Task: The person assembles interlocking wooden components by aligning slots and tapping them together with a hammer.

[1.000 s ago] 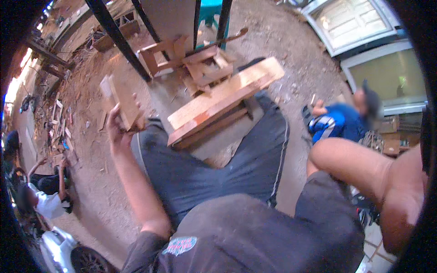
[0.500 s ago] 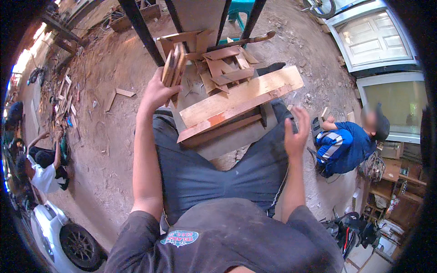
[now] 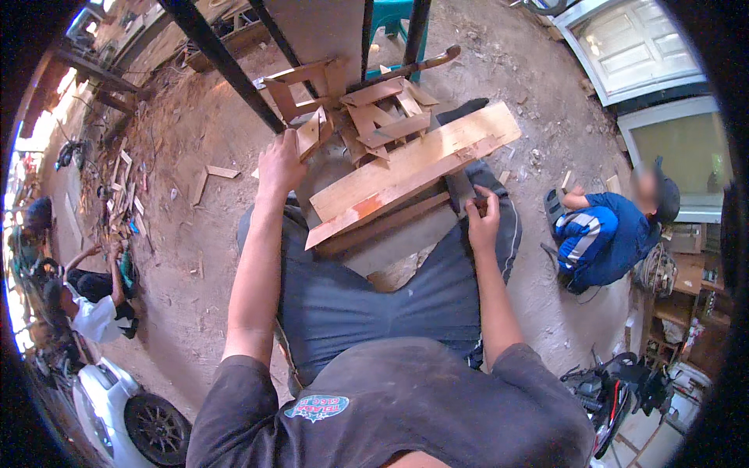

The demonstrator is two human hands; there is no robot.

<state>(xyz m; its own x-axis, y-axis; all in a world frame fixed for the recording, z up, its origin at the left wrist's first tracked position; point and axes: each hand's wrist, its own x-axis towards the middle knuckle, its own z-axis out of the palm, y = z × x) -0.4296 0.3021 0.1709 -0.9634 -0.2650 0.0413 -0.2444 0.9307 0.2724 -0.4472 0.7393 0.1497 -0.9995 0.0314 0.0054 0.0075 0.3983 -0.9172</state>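
My left hand (image 3: 282, 162) is closed on a small stack of wooden pieces (image 3: 313, 134), close to the far left end of a pale wooden plank (image 3: 413, 164). The plank lies slanted across a low work surface between my knees, with a reddish-brown edge toward me. At its right, my right hand (image 3: 484, 217) has its fingers closed at the near end of a dark flat strip (image 3: 460, 187), whose far part is hidden by the plank. Beyond the plank sits a pile of short cut wood pieces (image 3: 386, 117). A dark elongated thing (image 3: 463, 111) pokes out behind the plank.
Dark metal legs (image 3: 226, 66) and a green plastic stool (image 3: 390, 31) stand ahead. A person in blue (image 3: 605, 234) crouches at the right; another in white (image 3: 97, 312) is at the left. Wood scraps (image 3: 125, 187) litter the dirt floor. A white car (image 3: 109, 398) stands lower left.
My left hand has lowered the wooden pieces beside the pile and turned. My right hand, raised and open before, has come down and closed at the dark strip.
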